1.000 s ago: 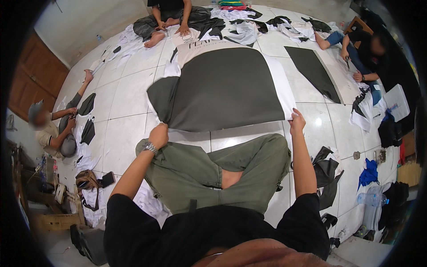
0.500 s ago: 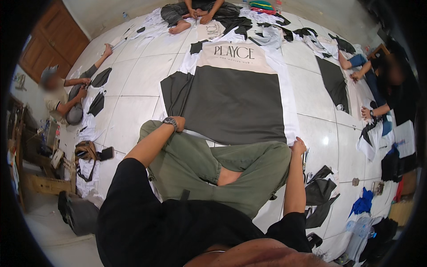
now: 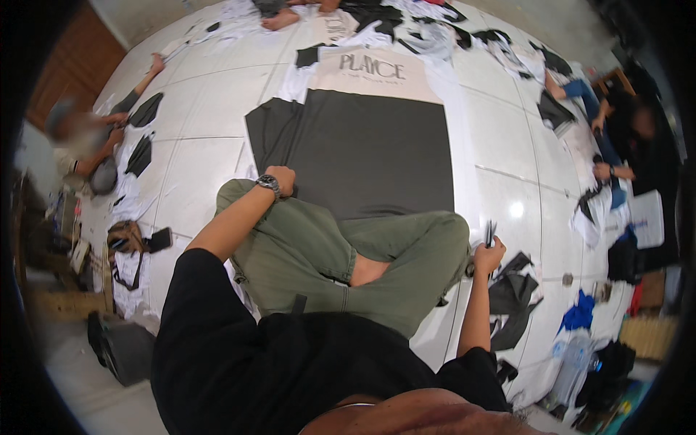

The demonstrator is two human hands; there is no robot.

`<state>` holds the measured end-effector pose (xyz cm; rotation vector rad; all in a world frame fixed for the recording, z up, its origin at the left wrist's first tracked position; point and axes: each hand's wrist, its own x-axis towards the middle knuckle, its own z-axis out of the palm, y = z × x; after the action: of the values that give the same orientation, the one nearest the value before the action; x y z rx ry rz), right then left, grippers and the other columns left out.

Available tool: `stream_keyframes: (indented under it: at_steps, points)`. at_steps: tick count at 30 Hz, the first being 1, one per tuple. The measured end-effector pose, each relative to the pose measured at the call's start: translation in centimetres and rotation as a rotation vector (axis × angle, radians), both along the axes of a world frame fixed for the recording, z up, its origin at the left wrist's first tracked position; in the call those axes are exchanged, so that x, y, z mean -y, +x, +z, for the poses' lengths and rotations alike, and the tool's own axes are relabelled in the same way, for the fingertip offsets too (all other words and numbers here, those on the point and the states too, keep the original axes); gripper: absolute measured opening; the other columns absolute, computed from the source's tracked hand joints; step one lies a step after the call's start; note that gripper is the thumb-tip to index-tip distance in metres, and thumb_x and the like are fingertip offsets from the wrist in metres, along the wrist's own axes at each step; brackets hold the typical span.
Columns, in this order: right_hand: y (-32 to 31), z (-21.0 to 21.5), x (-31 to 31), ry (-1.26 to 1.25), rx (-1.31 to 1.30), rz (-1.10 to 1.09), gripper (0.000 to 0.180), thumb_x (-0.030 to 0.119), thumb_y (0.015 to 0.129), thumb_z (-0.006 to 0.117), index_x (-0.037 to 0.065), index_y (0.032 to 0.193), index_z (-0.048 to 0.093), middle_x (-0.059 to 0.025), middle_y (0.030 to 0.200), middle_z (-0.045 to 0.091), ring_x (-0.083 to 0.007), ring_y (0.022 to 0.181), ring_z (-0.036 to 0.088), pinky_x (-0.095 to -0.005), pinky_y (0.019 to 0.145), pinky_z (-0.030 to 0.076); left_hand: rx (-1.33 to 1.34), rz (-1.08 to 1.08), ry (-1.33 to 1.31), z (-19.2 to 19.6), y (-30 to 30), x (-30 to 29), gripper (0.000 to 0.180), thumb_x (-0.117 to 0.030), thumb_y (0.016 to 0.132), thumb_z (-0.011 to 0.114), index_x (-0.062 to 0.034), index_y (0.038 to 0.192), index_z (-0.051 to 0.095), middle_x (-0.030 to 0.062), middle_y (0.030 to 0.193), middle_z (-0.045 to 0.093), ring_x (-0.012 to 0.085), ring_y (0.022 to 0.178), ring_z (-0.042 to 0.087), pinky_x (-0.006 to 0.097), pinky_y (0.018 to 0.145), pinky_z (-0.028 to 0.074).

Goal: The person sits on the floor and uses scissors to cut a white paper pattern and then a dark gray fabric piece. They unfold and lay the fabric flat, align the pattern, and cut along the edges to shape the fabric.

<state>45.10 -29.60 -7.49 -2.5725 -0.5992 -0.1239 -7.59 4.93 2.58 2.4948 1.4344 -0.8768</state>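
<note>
A large dark grey fabric point(image 3: 377, 152) lies flat on the white tiled floor in front of my crossed legs in green trousers point(image 3: 341, 254). A beige panel with dark print point(image 3: 373, 72) lies over its far end. My left hand point(image 3: 281, 180), with a wristwatch, is closed on the fabric's near left edge beside my knee. Off the fabric and beside my right knee, my right hand point(image 3: 487, 255) grips a small dark tool point(image 3: 490, 232) that looks like scissors.
One person point(image 3: 83, 141) sits at the left among dark cut pieces, another point(image 3: 631, 123) at the right, and a third person's feet point(image 3: 279, 18) show at the far end. Dark fabric scraps point(image 3: 515, 293), a blue cloth point(image 3: 580, 315) and bags point(image 3: 127, 243) lie around me.
My right hand has let go of the fabric's near right corner and drawn back beside my knee, now with the dark tool in it. My left hand stays on the near left edge.
</note>
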Motion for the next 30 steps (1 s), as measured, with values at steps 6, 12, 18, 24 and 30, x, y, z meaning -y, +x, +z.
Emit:
stream_keyframes:
  at_steps: [6, 12, 18, 24, 30]
  points:
    - [-2.9, 2.2, 4.3, -0.195, 0.043, 0.091, 0.046, 0.020, 0.080, 0.072, -0.001, 0.119, 0.062, -0.0225, 0.110, 0.059, -0.0414, 0.108, 0.059, -0.0493, 0.093, 0.048, 0.049, 0.123, -0.087, 0.4, -0.2, -0.7, 0.050, -0.040, 0.075, 0.079, -0.0041, 0.109, 0.076, 0.0194, 0.118, 0.071, 0.0345, 0.112, 0.068, 0.044, 0.096, 0.054]
    - [-2.7, 2.3, 5.1, -0.285, -0.002, 0.027, 0.039, 0.021, 0.080, 0.067, -0.002, 0.111, 0.063, -0.0242, 0.112, 0.062, -0.0437, 0.104, 0.062, -0.0502, 0.089, 0.051, -0.027, 0.261, -0.264, -1.3, -1.5, -2.3, 0.059, -0.040, 0.078, 0.078, -0.0069, 0.125, 0.070, 0.0156, 0.134, 0.065, 0.0327, 0.122, 0.063, 0.043, 0.103, 0.051]
    - [-3.2, 2.8, 7.0, -0.436, -0.154, 0.022, 0.047, 0.021, 0.073, 0.073, -0.005, 0.111, 0.063, -0.0305, 0.116, 0.061, -0.0465, 0.109, 0.062, -0.0495, 0.094, 0.052, -0.062, 0.277, -0.381, -4.9, -3.7, -5.1, 0.055, -0.038, 0.081, 0.076, -0.0146, 0.131, 0.068, 0.0089, 0.137, 0.064, 0.0293, 0.124, 0.062, 0.045, 0.104, 0.050]
    - [-3.9, 3.5, 8.5, -0.523, -0.192, 0.076, 0.051, 0.034, 0.068, 0.074, -0.004, 0.102, 0.072, -0.0279, 0.107, 0.070, -0.0432, 0.104, 0.068, -0.0486, 0.091, 0.054, -0.215, 0.581, -0.600, -4.6, -5.7, -7.2, 0.058, -0.039, 0.094, 0.062, -0.0166, 0.146, 0.053, 0.0030, 0.154, 0.048, 0.0252, 0.140, 0.046, 0.044, 0.117, 0.035]
    - [-6.1, 3.9, 9.1, -0.525, -0.176, 0.147, 0.062, 0.039, 0.067, 0.078, -0.004, 0.111, 0.066, -0.0256, 0.112, 0.070, -0.0415, 0.108, 0.067, -0.0476, 0.095, 0.052, -0.122, 0.683, -0.250, -2.9, -6.8, -5.4, 0.052, -0.039, 0.091, 0.065, -0.0250, 0.141, 0.058, 0.0001, 0.147, 0.055, 0.0229, 0.139, 0.048, 0.047, 0.116, 0.034]
